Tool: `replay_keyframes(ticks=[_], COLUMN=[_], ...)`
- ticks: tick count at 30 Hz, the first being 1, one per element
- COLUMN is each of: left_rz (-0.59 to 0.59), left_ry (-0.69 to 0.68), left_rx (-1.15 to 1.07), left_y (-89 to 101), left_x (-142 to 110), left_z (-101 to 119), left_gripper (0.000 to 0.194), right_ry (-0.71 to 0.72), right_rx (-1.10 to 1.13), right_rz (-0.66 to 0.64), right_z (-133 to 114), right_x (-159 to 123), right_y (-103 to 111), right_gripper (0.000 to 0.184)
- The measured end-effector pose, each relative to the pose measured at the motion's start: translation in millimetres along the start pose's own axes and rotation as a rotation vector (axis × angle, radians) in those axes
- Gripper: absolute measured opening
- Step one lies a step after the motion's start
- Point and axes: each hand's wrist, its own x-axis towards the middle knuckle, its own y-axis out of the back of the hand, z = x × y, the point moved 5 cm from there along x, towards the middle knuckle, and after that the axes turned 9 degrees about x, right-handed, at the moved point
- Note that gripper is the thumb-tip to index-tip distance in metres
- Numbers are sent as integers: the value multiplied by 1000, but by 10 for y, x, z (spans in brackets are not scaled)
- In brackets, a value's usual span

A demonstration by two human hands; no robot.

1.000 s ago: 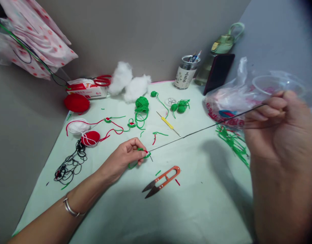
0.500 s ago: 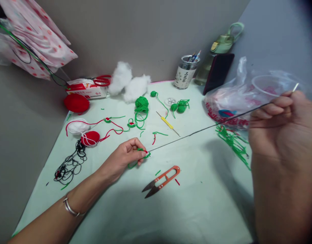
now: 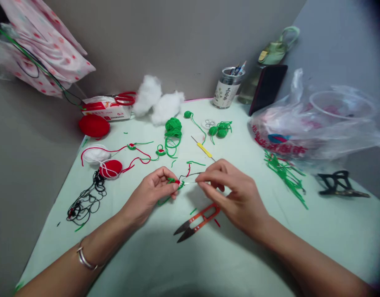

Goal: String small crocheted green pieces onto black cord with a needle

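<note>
A yarn piece [image 3: 180, 184] is pinched by the left hand [image 3: 157, 189]; what seems a needle [image 3: 191, 182] is gripped by the right hand [image 3: 236, 192]; snips [image 3: 186, 235] are seen nearby

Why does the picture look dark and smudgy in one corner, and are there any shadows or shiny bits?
In the head view, the top right corner fades to black, probably the lens's edge; also in the head view, the plastic bag looks hazy, soft shadows darken the table near the right hand and arm, and the bangle has a pale glint.
</note>
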Motion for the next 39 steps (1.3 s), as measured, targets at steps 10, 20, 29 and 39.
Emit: replay_keyframes(ticks=[10, 20, 29, 39], left_rz=[-4, 11, 208, 319], left_ry=[-26, -36, -214, -991], left_rx=[6, 65, 348, 808], left_y=[-11, -11, -99, -185], left_x=[-17, -27, -113, -407], left_z=[-2, 16, 98, 353], left_gripper=[19, 18, 13, 31], right_ry=[151, 161, 122, -147], right_rx=[-233, -303, -356, 31], right_rz=[-88, -123, -177, -13], right_z=[-29, -52, -28, 15], right_x=[-70, -87, -156, 9], right_y=[-156, -196, -323, -35], right_gripper=[13, 16, 20, 14])
